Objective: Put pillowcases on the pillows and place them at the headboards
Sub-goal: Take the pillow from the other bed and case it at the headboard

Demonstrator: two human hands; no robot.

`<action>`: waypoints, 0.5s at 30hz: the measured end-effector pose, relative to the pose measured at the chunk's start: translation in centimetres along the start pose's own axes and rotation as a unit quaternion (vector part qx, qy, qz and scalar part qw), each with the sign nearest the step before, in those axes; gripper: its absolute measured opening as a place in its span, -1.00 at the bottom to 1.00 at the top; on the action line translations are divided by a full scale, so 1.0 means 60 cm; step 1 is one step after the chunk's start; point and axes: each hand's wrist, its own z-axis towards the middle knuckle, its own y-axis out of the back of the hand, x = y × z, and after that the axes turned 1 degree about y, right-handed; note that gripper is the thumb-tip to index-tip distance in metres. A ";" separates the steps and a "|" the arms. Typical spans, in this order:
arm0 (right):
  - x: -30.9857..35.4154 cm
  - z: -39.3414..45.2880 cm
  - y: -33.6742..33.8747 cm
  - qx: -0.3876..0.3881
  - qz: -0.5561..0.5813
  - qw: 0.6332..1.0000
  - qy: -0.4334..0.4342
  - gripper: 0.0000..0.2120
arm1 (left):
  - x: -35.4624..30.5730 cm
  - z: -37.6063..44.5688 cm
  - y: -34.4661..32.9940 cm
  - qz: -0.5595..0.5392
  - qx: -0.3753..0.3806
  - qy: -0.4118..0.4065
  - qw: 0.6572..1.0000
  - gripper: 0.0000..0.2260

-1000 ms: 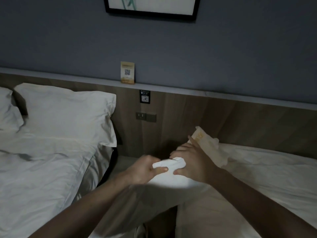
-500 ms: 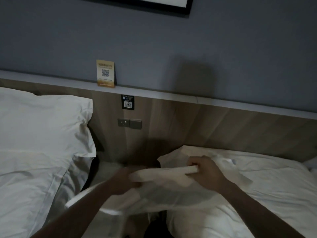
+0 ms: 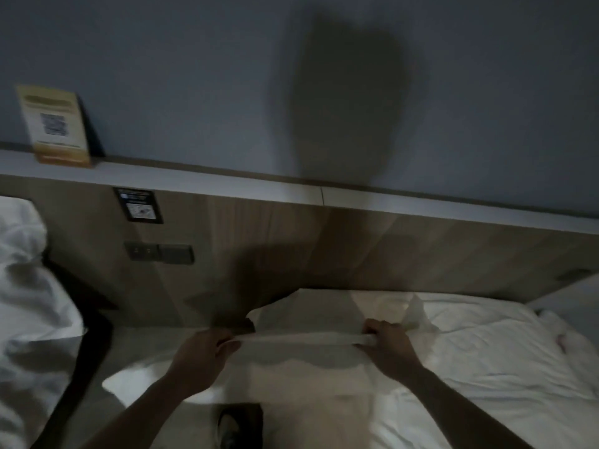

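Pillowcase (image 3: 304,367) edge taut in the grip of left hand (image 3: 202,359) and right hand (image 3: 390,346); card (image 3: 53,124) lettering unreadable.

Two bare forearms rise from the lower edge of the view, each ending in a bare hand. The left hand (image 3: 202,361) shows its back and knuckles, with the thumb on its inner side; no ring, watch or bracelet sits on it or at the wrist just behind it. The right hand (image 3: 389,346) is likewise unadorned, its knuckles ridged along the top. Neither arm shows a sleeve or cuff anywhere behind the wrists. The dim light blurs finer detail.
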 end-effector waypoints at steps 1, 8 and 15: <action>-0.010 0.018 -0.013 -0.013 0.001 1.000 -0.006 -0.67 | 0.000 0.017 -0.007 -0.008 -0.011 0.002 1.000 -0.82; -0.053 0.153 -0.087 -0.160 0.019 0.984 0.071 -0.73 | 0.049 0.129 -0.039 -0.039 -0.120 -0.007 0.992 -0.57; -0.097 0.247 -0.151 -0.252 0.079 0.954 0.141 -0.76 | 0.091 0.198 -0.137 -0.034 -0.283 -0.026 0.958 -0.53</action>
